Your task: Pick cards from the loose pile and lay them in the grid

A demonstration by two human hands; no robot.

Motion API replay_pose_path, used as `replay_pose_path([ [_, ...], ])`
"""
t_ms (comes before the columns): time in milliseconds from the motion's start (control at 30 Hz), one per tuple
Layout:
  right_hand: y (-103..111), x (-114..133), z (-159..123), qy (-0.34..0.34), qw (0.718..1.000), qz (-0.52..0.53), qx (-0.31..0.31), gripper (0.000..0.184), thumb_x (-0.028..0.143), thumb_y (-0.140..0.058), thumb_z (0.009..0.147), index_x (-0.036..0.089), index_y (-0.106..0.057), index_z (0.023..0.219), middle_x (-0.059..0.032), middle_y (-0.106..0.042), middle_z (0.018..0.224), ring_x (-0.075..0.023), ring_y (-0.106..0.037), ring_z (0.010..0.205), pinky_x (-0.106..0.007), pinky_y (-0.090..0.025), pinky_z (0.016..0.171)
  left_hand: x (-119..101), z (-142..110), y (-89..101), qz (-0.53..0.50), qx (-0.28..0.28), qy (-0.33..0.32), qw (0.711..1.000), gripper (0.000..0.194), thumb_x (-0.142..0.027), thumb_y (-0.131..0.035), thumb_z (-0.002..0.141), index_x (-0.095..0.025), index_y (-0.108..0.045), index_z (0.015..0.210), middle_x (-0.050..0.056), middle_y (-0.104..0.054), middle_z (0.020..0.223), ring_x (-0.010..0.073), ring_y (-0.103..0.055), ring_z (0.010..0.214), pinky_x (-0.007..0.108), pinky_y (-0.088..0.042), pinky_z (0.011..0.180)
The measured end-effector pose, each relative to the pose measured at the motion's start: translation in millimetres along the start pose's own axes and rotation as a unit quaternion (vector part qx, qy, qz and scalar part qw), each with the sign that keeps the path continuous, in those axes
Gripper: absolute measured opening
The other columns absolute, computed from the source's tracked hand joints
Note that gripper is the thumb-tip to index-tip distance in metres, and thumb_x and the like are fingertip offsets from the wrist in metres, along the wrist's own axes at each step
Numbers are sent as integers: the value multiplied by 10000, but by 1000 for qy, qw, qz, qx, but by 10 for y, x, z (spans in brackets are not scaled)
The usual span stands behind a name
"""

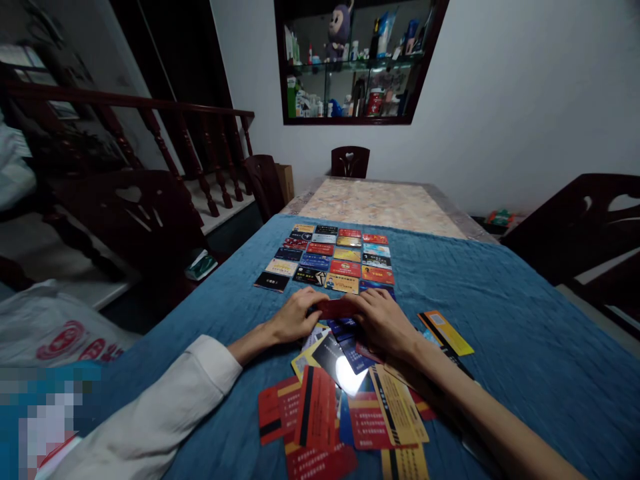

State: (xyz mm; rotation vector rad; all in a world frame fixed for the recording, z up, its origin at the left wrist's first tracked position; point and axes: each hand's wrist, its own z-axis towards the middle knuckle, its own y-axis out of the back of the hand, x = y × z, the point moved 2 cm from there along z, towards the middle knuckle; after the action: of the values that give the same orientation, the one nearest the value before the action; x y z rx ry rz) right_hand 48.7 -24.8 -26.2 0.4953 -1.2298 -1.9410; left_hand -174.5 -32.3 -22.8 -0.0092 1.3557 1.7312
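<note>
A dark red card (337, 308) is held level between my two hands, just in front of the laid-out cards. My left hand (300, 315) pinches its left end with thumb and fingers. At its right end my right hand (383, 320) grips it, fingers bent over the edge. Beyond the hands, rows of plastic cards (345, 268) lie face up in four columns. Nearer to me is a loose pile of cards, among them a red card (317, 407), a yellow card (397, 403) and a black card (333, 357) with a bright glare. My right forearm hides part of the pile.
A blue cloth (225, 287) covers the near part of the table; its far part (370, 200) is bare patterned top. A yellow card (447, 333) lies right of my forearm. Dark wooden chairs (350, 162) stand around. At left are a railing (195, 170) and a plastic bag (65, 327).
</note>
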Motion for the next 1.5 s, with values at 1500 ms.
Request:
replay_pose_path([
  [1500, 281, -154, 18, 8, 992, -80, -95, 458, 182, -552, 890, 131, -513, 1343, -178, -583, 1171, -299, -518, 1043, -432, -513, 849, -166, 413, 108, 323, -14, -192, 927, 449, -148, -491, 922, -99, -496, 1368, 197, -586, 1243, 321, -527, 1153, 474, -446, 939],
])
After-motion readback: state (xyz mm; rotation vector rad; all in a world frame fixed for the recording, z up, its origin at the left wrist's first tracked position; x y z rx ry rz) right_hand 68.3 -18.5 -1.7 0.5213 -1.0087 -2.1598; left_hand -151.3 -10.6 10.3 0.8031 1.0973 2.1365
